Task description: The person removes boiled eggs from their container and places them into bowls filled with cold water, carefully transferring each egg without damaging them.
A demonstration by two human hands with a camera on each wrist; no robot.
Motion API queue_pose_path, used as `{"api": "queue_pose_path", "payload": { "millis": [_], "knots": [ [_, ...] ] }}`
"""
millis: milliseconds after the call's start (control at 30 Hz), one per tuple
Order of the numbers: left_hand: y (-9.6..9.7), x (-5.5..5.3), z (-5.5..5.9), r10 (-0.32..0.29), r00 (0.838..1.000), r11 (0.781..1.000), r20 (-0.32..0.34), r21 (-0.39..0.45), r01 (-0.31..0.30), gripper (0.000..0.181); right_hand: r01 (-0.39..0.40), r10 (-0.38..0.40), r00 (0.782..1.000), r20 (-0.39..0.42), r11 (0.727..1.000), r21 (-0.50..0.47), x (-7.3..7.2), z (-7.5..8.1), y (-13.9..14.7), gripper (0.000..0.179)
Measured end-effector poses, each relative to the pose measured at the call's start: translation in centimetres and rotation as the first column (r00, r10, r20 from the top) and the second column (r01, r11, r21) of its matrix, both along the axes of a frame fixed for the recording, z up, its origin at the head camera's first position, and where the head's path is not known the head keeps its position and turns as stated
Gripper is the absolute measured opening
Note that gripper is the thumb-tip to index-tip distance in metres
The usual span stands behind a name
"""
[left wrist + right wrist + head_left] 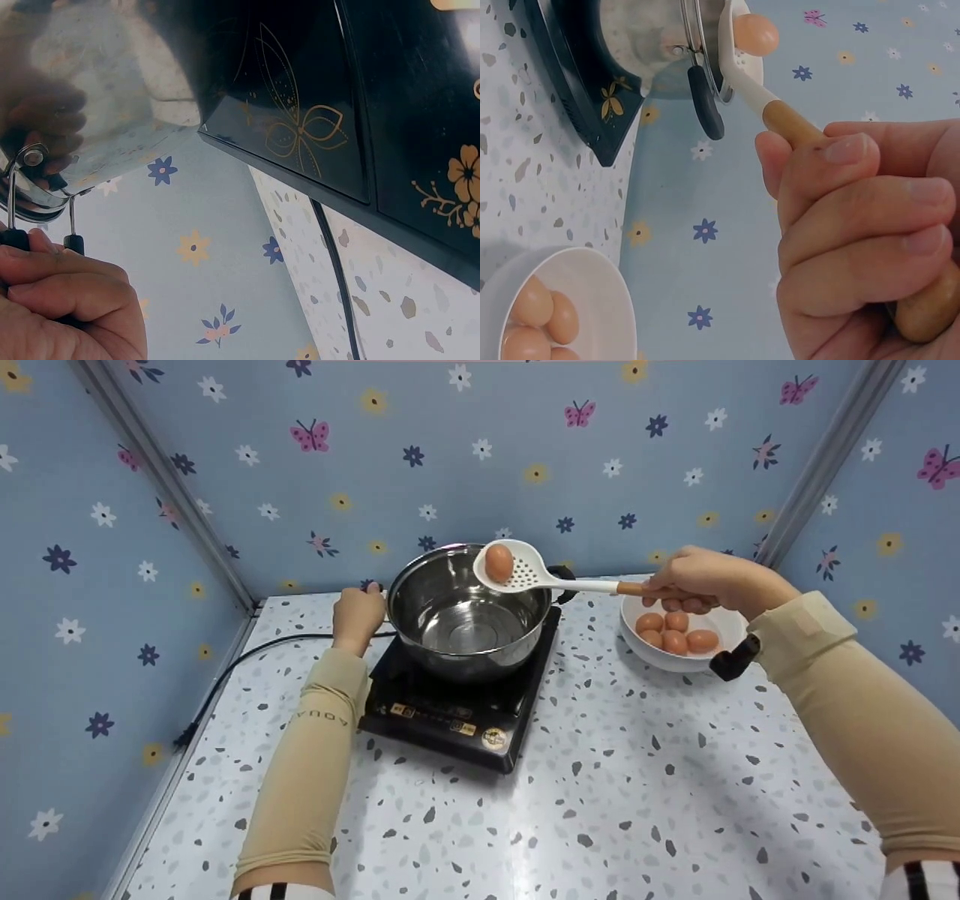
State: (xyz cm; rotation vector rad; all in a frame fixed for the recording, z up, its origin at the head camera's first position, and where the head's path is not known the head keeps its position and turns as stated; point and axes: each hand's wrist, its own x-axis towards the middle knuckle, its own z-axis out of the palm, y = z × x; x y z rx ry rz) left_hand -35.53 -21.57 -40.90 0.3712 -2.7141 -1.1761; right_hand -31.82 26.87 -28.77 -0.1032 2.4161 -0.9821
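My right hand (694, 577) grips the wooden handle of a white slotted spoon (534, 576). One brown egg (499, 563) lies in the spoon's bowl, which is over the right rim of a steel pot (469, 652). In the right wrist view the fingers wrap around the handle (791, 124). My left hand (358, 615) holds the pot's left handle; the left wrist view shows its fingers curled around that black grip (73, 244). Water or a shiny bottom shows inside the pot; I cannot tell which.
The pot stands on a black induction cooker (450, 720) with a cable (285, 640) running left. Below my right hand a white bowl (660, 661) holds several brown eggs (675, 642). A patterned wall (480, 472) rises behind the speckled table (600, 810).
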Motion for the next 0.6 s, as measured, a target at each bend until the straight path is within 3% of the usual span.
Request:
{"api": "queue_pose_path", "payload": {
  "millis": [600],
  "knots": [
    [0.0, 0.1, -0.1, -0.007, 1.000, 1.000, -0.015, 0.013, 0.007, 0.058, 0.057, -0.057, 0.998, -0.009, 0.998, -0.004, 0.9, -0.1, 3.3, 0.031]
  ]
}}
